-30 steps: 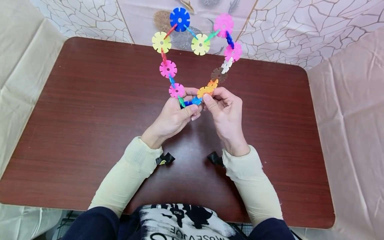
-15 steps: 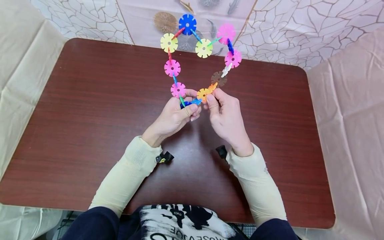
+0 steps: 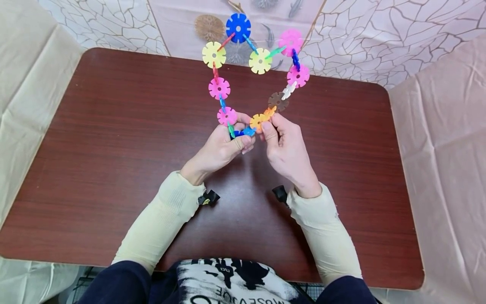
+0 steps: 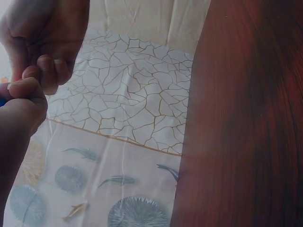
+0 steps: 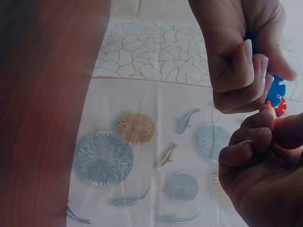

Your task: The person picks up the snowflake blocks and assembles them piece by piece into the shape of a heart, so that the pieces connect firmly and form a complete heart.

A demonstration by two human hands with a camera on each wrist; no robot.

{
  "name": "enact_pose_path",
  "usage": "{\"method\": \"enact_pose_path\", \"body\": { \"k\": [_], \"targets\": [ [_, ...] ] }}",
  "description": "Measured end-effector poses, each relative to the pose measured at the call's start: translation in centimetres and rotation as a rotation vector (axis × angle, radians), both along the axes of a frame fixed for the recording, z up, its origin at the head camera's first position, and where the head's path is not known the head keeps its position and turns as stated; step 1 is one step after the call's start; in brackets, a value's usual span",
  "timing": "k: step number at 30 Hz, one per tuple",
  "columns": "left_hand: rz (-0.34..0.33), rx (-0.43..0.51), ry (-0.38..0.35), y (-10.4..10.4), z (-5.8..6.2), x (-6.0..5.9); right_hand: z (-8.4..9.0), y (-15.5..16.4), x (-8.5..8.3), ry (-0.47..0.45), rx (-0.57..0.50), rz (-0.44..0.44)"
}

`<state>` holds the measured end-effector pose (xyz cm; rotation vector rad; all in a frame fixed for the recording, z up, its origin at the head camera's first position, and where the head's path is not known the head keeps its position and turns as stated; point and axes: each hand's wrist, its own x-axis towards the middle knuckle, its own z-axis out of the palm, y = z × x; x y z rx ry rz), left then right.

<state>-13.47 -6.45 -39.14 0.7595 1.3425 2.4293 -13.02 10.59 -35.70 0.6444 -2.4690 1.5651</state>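
A heart-shaped ring of coloured snowflake discs (image 3: 258,61) stands upright above the brown table (image 3: 114,147), held at its lowest point. My left hand (image 3: 224,145) pinches the blue pieces (image 3: 243,132) at the bottom, just under a pink disc (image 3: 227,116). My right hand (image 3: 282,141) pinches the orange disc (image 3: 258,120) on the ring's right lower side. Both hands' fingertips nearly touch. In the right wrist view the left hand's curled fingers (image 5: 236,61) hide most of a blue disc (image 5: 275,92). In the left wrist view only knuckles (image 4: 33,90) show.
A patterned cloth with cracks and fish (image 3: 341,38) lies beyond the table's far edge. Beige sheets (image 3: 448,147) hang on both sides. Black wrist camera mounts (image 3: 206,198) sit on the cream sleeves.
The ring has shifted slightly to the right and tilted upright a little. Both hands keep their grip at its bottom; the right wrist has moved slightly right.
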Motion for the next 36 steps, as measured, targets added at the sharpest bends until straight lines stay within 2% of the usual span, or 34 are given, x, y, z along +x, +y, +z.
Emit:
{"method": "enact_pose_path", "body": {
  "k": [3,7,9,15,19,28,32,36],
  "targets": [
    [0.047,-0.076,0.04,-0.1,0.2,0.0,0.0,0.0,0.1,0.034,-0.006,-0.01],
    [0.165,-0.23,0.127,-0.3,0.8,0.0,0.0,0.1,0.1,0.099,-0.052,-0.029],
    [0.184,-0.266,0.151,-0.5,1.2,0.1,0.0,0.1,0.2,0.128,-0.075,-0.032],
    [0.122,-0.291,0.136,-0.5,1.6,0.7,-0.2,0.0,0.4,0.169,-0.142,-0.015],
    [0.166,-0.309,0.164,-0.3,1.5,0.9,-0.2,-0.1,0.4,0.171,-0.179,0.01],
    [0.259,-0.192,0.246,0.4,0.9,0.9,-0.1,-0.7,0.6,0.15,-0.24,0.022],
    [0.262,-0.201,0.248,0.4,1.0,0.9,0.1,-0.6,0.5,0.132,-0.207,0.031],
    [0.244,-0.249,0.209,0.2,1.3,0.9,0.2,-0.2,0.1,0.122,-0.176,0.029]
  ]
}}
